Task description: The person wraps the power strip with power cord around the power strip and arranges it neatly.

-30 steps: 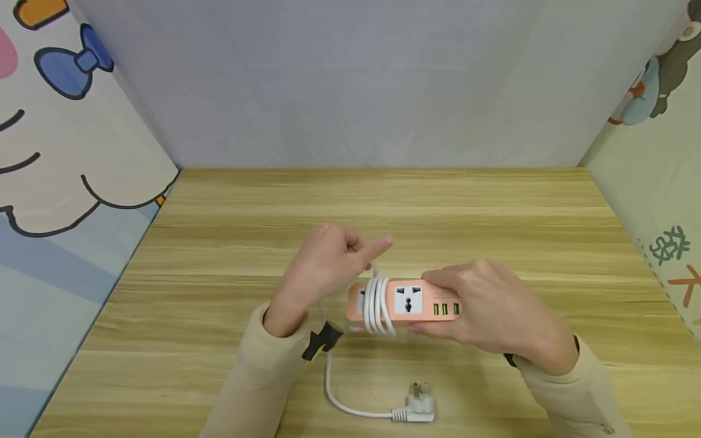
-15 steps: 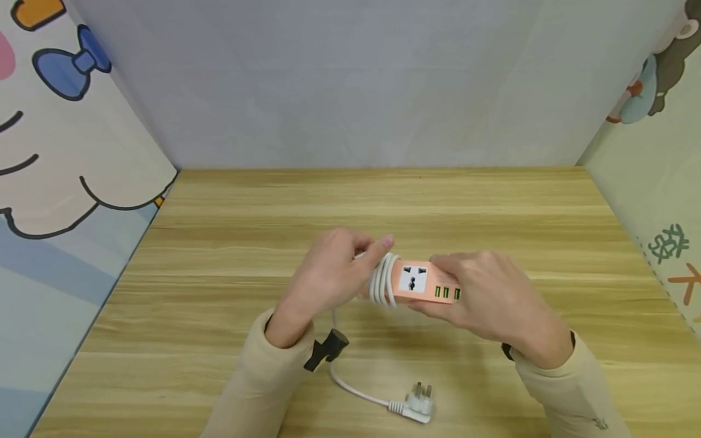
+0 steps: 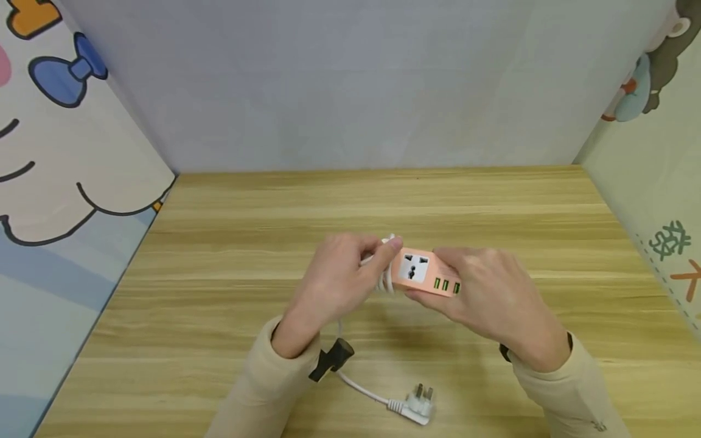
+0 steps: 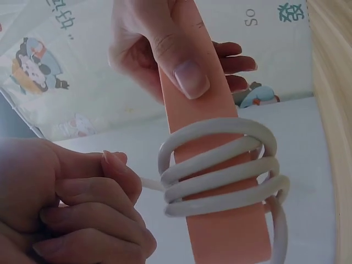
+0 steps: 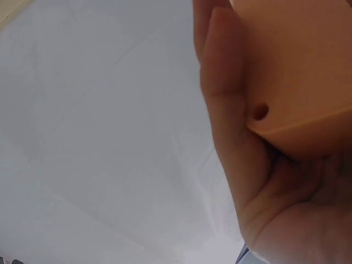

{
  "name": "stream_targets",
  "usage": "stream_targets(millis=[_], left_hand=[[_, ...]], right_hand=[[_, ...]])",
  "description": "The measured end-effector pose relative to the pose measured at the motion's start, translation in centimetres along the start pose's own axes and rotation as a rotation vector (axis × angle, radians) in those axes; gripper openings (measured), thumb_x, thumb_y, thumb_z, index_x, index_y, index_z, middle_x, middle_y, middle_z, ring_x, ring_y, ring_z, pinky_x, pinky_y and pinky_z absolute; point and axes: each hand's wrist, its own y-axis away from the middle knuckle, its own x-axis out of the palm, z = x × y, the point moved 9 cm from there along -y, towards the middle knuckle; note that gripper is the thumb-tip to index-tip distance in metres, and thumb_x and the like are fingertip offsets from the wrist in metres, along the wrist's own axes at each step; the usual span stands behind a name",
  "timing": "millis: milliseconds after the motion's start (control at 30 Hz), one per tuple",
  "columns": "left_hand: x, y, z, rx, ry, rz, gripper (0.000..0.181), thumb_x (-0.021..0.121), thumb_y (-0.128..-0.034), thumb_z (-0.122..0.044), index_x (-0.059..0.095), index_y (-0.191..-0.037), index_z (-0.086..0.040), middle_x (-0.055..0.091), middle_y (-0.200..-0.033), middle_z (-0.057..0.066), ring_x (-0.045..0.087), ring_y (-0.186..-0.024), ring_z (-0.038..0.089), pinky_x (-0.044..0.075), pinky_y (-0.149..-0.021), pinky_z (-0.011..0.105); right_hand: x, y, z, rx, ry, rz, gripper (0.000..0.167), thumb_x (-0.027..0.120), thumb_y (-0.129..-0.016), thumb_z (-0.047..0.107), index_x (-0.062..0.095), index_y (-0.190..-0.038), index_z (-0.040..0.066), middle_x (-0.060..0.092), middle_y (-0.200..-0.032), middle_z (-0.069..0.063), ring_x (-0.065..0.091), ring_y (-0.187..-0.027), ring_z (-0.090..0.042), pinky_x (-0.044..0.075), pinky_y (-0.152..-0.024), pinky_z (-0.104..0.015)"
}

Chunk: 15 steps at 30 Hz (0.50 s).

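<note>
A peach-orange power strip (image 3: 402, 277) with a white socket and green USB slots is held up above the table. My right hand (image 3: 493, 298) grips its right end, thumb and fingers on opposite edges. Several turns of white cord (image 4: 220, 179) wrap around the strip's other end. In the left wrist view my left hand (image 4: 88, 203), fingers curled, pinches the cord just beside those turns. From the head, the left hand hides the strip's left end. The right wrist view shows the right fingers (image 5: 225, 71) along the strip's plain underside.
The cord's tail runs below the left wrist to a white plug (image 3: 418, 406), prongs up, near the front of the wooden table (image 3: 219, 225). A black device (image 3: 335, 358) sits at the left wrist. A grey wall (image 3: 372, 91) stands behind, with cartoon-printed panels on both sides.
The power strip has risen and tilted slightly, its right end lower. My left hand has moved slightly right, over the cord turns. The plug has turned a little.
</note>
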Motion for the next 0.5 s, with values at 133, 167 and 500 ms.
stream_targets(millis=[133, 167, 500], left_hand=[[-0.1, 0.1, -0.3, 0.032, 0.008, -0.027, 0.044, 0.053, -0.1052, -0.040, 0.067, -0.074, -0.014, 0.041, -0.055, -0.005, 0.034, -0.048, 0.009, 0.027, -0.046, 0.024], [-0.1, 0.1, -0.4, 0.042, 0.010, -0.034, 0.044, 0.053, -0.1053, -0.040, 0.067, -0.074, -0.013, 0.042, -0.055, -0.005, 0.035, -0.048, 0.009, 0.028, -0.046, 0.024], [0.1, 0.9, -1.5, 0.093, 0.049, -0.049, 0.044, 0.052, -0.1061, -0.040, 0.063, -0.070, -0.018, 0.037, -0.053, -0.007, 0.032, -0.047, 0.006, 0.026, -0.047, 0.023]], right_hand=[[-0.3, -0.1, 0.1, 0.016, 0.002, -0.046, 0.036, 0.087, -0.073, 0.043, 0.066, -0.077, 0.015, 0.047, -0.055, 0.010, 0.036, -0.046, 0.000, 0.031, -0.044, -0.018], [-0.3, -0.2, 0.1, 0.022, 0.002, -0.056, 0.035, 0.087, -0.073, 0.043, 0.067, -0.078, 0.015, 0.047, -0.055, 0.010, 0.036, -0.046, 0.000, 0.032, -0.044, -0.018], [-0.9, -0.2, -0.4, 0.106, 0.003, -0.123, 0.046, 0.082, -0.078, 0.055, 0.070, -0.080, 0.011, 0.043, -0.053, 0.007, 0.032, -0.046, -0.003, 0.029, -0.044, -0.022]])
